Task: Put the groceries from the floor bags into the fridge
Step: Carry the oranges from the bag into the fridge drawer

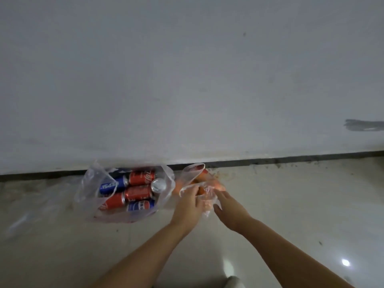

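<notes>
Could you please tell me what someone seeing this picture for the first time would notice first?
The eye goes first to the clear plastic bag of red and blue drink cans lying on the pale tiled floor against the white wall. Just right of it, the left hand and right hand reach into a smaller clear plastic bag of orange produce, the left hand's fingers curled at its opening.

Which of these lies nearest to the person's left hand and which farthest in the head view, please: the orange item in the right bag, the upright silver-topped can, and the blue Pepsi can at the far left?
From the left hand:
1. Orange item, at the fingertips, in the right bag.
2. Silver-topped can, at the left bag's right edge.
3. Blue Pepsi can, on the left bag's far left side.
</notes>
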Motion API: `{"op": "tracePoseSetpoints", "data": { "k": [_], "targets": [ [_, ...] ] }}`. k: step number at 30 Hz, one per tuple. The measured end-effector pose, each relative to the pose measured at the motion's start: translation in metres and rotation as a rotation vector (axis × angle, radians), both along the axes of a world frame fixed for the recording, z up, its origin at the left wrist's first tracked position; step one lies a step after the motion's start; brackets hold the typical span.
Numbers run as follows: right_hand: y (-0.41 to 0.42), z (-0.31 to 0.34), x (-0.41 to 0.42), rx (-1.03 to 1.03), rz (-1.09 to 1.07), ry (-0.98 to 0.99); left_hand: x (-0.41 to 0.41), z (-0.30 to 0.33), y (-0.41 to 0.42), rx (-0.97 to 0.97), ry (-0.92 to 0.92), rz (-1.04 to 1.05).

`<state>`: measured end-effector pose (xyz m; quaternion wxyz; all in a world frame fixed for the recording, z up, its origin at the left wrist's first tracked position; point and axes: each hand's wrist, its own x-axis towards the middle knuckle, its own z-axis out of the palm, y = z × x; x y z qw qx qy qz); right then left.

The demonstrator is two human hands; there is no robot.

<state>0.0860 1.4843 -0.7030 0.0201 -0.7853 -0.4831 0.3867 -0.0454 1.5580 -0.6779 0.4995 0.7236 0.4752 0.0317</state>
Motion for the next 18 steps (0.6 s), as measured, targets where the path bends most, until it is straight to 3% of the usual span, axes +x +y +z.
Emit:
{"op": "tracePoseSetpoints", "data": {
  "k": [5, 8, 11, 14, 16, 18],
  "targets": [
    [0.059, -0.123, 0.02, 0.252, 0.173, -0.059, 0.044, -0.124, 0.073, 0.286, 0.058, -0.286],
    [0.097, -0.171, 0.026, 0.334, 0.428, -0.155, 0.053, -0.167, 0.124, 0.504, 0.395, -0.615],
    [0.102, -0.182, 0.025, 0.283, 0.605, -0.13, 0.035, -0.192, 0.143, 0.612, 0.616, -1.005],
    [0.077, -0.184, 0.027, 0.124, 0.707, -0.119, 0.003, -0.215, 0.132, 0.814, 0.605, -1.312],
    [0.055, -0.185, 0.035, -0.015, 0.712, -0.137, -0.015, -0.237, 0.126, 0.95, 0.558, -1.388],
    [0.043, -0.182, 0.044, -0.127, 0.695, -0.144, -0.028, -0.254, 0.122, 0.856, 0.537, -1.26]
  ]
}}
